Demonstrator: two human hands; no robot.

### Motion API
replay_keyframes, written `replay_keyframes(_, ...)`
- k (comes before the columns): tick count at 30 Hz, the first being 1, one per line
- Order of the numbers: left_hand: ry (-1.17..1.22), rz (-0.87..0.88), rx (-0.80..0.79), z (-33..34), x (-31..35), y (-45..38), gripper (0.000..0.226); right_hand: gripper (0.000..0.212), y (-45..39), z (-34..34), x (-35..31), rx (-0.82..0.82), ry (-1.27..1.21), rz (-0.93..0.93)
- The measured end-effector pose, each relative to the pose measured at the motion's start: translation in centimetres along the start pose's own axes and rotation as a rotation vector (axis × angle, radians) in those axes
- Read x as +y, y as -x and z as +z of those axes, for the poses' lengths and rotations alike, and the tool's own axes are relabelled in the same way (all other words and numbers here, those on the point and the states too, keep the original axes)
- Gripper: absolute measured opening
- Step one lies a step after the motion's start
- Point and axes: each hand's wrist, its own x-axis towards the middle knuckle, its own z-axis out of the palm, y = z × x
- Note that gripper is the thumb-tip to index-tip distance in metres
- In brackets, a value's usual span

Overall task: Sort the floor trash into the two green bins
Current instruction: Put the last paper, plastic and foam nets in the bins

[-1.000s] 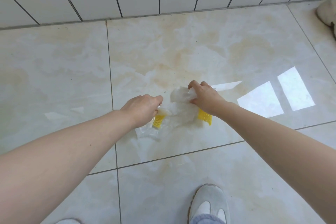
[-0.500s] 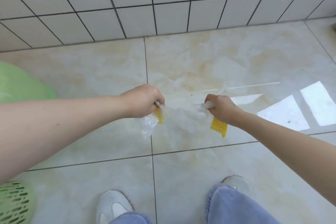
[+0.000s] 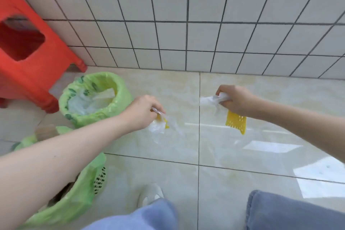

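Red stool (image 3: 24, 52) far left by wall. Far green bin (image 3: 97, 99) just left of left hand (image 3: 141, 112); near green bin (image 3: 74, 201) under forearm. Left fingers clenched on clear plastic wrap (image 3: 158, 127), hanging below. Right hand (image 3: 237, 101) fingers clenched on white tissue (image 3: 209, 101); yellow mesh (image 3: 235, 122) dangles beneath.
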Motion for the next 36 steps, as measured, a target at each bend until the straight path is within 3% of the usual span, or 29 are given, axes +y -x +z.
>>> replay_keyframes(13,0.186,-0.335,0.325,-9.8,-10.4,12.7,0.046,0.015,-1.2,5.5,-18.6,-0.219,0.109,-0.379)
replay_keyframes(18,0.205,-0.404,0.434,-11.2,-12.8,16.9,0.037,0.015,-2.4,8.5,-24.8,-0.240,0.092,-0.467)
replay_keyframes(29,0.168,-0.640,0.714,-14.2,-17.5,23.6,0.031,0.025,-2.1,12.6,-34.4,-0.264,-0.044,-0.485)
replay_keyframes(36,0.149,-0.691,0.705,-13.3,-18.5,24.9,0.028,0.028,-1.9,15.0,-36.5,-0.274,-0.088,-0.492)
